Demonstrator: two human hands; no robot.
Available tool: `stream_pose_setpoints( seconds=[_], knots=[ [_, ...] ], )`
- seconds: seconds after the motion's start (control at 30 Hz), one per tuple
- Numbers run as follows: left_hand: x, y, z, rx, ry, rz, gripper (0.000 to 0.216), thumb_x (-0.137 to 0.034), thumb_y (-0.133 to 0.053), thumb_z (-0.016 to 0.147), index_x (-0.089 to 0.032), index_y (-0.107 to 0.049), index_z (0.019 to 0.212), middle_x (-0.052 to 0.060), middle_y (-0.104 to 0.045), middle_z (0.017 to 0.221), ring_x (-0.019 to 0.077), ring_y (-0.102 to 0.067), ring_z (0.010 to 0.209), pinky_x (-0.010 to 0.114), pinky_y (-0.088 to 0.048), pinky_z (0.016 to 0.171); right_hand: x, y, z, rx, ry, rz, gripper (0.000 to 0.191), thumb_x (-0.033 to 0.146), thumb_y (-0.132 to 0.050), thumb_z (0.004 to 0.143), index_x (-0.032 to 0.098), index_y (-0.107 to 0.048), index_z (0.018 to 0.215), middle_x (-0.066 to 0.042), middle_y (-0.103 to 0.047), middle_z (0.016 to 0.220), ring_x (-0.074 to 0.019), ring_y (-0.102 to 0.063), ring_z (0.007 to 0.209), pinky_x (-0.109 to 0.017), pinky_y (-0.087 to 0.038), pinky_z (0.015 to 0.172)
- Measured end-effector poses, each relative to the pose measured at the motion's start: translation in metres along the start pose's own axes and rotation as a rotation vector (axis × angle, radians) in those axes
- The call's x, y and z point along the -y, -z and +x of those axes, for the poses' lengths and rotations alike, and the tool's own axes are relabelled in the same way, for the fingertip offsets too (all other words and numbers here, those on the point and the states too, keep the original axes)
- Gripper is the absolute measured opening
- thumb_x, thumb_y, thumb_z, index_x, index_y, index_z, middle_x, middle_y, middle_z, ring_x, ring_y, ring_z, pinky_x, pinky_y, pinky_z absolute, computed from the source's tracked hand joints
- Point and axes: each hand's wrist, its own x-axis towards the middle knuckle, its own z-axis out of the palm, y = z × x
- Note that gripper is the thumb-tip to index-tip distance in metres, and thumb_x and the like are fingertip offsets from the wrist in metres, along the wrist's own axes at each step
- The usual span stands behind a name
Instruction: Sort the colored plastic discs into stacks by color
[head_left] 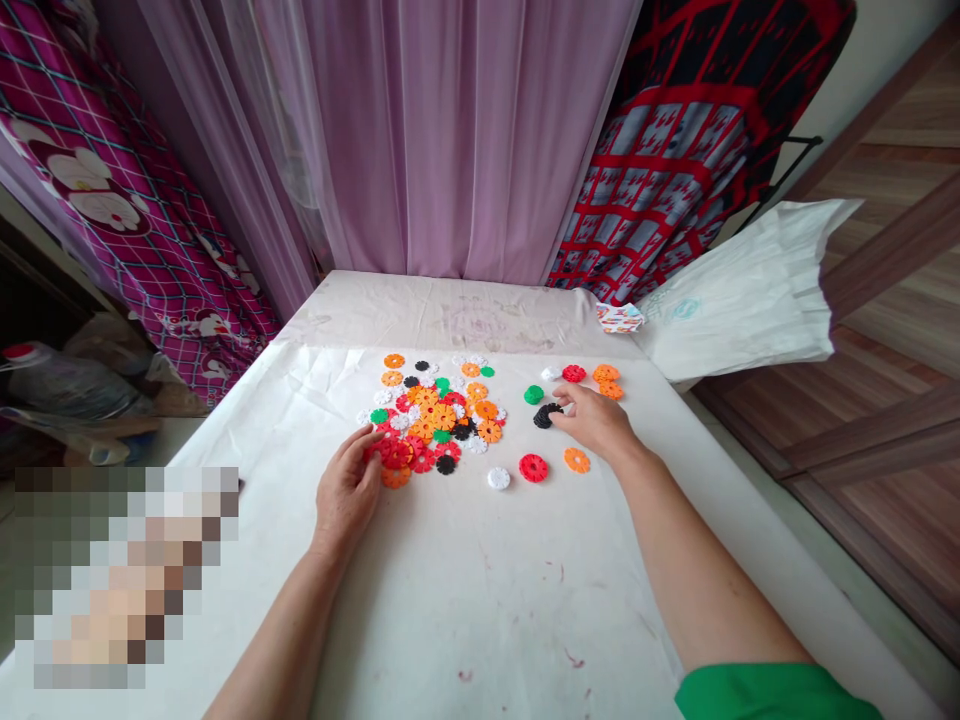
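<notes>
Head view, black discs (pixel 543 418), touching right grip (pixel 596 422)

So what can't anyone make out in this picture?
Head view:
Mixed pile: lower discs, hidden by upper ones.
Black discs: exact count, too small and partly behind the right hand.
White bag: any contents, hidden by its sides.
Left forearm: far end, cut off by the bottom edge.
Pixelated patch: detail, blurred away.

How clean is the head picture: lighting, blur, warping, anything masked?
Head view: soft, fairly even light on the white table; apparent wide-angle stretch slants the wooden panels at right; a pixelated block masks the lower left; the disc pile looks fairly sharp, without obvious motion blur.
</notes>
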Motion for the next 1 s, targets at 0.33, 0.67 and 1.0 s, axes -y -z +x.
stream_pose_setpoints(
  seconds=[0.33,0.67,1.0],
  knots=[
    [-0.001,-0.001,0.0,-0.007,-0.019,0.003,0.031,-0.032,-0.049,0.085,-0.023,-0.069,0.107,0.007,-0.064,0.128,0.0221,-0.062,0.115,0.038,-0.05,0.098,0.029,0.006,-0.015,-0.05,0.103,0.053,0.015,0.025,-0.059,0.08,0.025,-0.067,0.092,0.0,-0.071,0.098,-0.0137,-0.062,0.074,-0.026,-0.041,0.067],
    [-0.004,-0.001,-0.001,-0.013,0.006,-0.003,0.031,-0.032,-0.048,0.084,-0.022,-0.069,0.106,0.008,-0.064,0.128,0.0222,-0.062,0.114,0.039,-0.05,0.098,0.135,-0.035,-0.071,0.229,0.453,-0.08,0.013,0.031,-0.06,0.085,0.024,-0.066,0.095,-0.003,-0.069,0.098,-0.0187,-0.06,0.096,-0.027,-0.042,0.076],
    [-0.004,-0.001,-0.001,-0.017,0.0,-0.011,0.031,-0.031,-0.049,0.083,-0.024,-0.069,0.106,0.007,-0.065,0.128,0.021,-0.062,0.114,0.037,-0.051,0.097,0.149,-0.04,-0.07,0.257,0.39,-0.207,0.015,0.027,-0.056,0.086,0.021,-0.063,0.098,-0.007,-0.068,0.101,-0.0207,-0.061,0.097,-0.029,-0.043,0.077]
  ],
)
